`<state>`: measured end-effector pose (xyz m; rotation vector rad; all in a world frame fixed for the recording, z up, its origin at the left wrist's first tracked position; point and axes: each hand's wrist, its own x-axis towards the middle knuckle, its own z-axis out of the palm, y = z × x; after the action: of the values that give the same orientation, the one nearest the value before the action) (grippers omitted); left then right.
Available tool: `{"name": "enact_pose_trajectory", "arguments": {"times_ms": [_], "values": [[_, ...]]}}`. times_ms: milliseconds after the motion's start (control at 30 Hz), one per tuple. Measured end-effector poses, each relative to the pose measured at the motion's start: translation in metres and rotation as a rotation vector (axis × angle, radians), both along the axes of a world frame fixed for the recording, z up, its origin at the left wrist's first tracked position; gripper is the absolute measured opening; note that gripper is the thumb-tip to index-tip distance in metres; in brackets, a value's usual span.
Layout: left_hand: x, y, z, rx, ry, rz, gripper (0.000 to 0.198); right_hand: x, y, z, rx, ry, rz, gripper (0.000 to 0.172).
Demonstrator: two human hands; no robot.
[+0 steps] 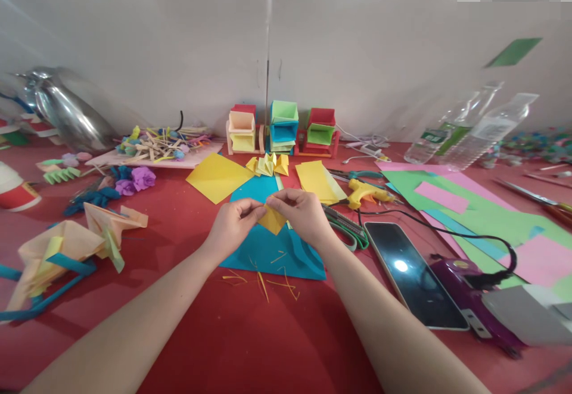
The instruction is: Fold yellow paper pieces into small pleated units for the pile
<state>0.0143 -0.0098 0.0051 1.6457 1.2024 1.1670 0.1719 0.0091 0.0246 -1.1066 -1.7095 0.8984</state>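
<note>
Both my hands meet over a blue paper sheet [268, 251] on the red table. My left hand [232, 224] and my right hand [301, 214] pinch a small folded yellow paper piece [271, 220] between their fingertips, holding it just above the blue sheet. Behind them lie a yellow paper square [217, 176], a pile of small folded yellow pieces [268, 164] and a yellow folded sheet [316, 179].
A phone [411, 272] lies to the right beside green-handled scissors [351, 230], a yellow glue gun [364, 192] and its black cable. Green and pink sheets [469, 209], two plastic bottles [465, 129], coloured paper boxes [282, 126], paper flowers [134, 179] and folded paper craft [67, 251] surround the area.
</note>
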Motion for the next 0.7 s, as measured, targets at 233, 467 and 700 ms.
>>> {"name": "enact_pose_trajectory", "arguments": {"times_ms": [233,467,700], "values": [[0.001,0.002,-0.001,-0.067,-0.085,-0.048,0.023,0.0,0.002,-0.002,-0.141,0.207,-0.08,0.025],[0.0,0.001,0.0,-0.127,-0.066,-0.086,0.021,0.003,0.006,-0.004,-0.185,0.249,-0.104,0.028],[0.001,0.0,-0.001,-0.126,-0.157,-0.099,0.036,0.017,0.009,-0.001,-0.292,0.181,0.026,0.028]]}}
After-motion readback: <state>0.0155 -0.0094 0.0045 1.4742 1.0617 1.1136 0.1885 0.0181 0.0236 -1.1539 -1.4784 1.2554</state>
